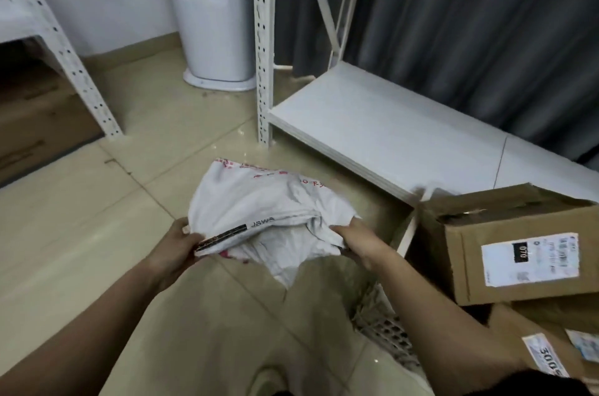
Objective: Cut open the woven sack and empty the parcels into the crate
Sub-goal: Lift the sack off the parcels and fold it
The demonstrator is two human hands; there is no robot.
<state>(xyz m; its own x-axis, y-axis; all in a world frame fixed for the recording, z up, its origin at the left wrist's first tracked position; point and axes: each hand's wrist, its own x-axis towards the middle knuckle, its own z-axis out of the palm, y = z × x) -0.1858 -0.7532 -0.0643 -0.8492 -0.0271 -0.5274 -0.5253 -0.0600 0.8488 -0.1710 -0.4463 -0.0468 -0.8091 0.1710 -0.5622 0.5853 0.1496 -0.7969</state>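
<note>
- The left hand (pixel 176 245) grips the near left edge of the woven sack (pixel 269 210), fingers curled round the cloth together with a flat dark strip (pixel 223 237) that carries the letters "JSWS" at its far end.
- The right hand (pixel 355 241) pinches the sack's near right edge, thumb on top and fingers tucked under the fabric.
- Between the 2 grips the sack hangs limp and crumpled above the tiled floor (pixel 97 233); it is white, with red print along its far edge and a fold sagging down just below the grips.
- To the right of the right-hand grip and a little nearer, a white crate (pixel 382 327) with a lattice wall shows beside the right forearm; cardboard parcels lie in it.
- The largest parcel (pixel 518 249), an open brown box with a white label marked "070", lies well to the right of the right-hand grip.
- A 2nd labelled parcel (pixel 544 353) lies below it, near the picture's corner.
- Beyond the grips a low white shelf (pixel 389 136) stands against a dark grey curtain (pixel 486 39).
- A perforated white upright (pixel 264 55) rises at the shelf's left end.
- A white cylindrical unit (pixel 214 22) stands far beyond the left-hand grip, against the wall.
</note>
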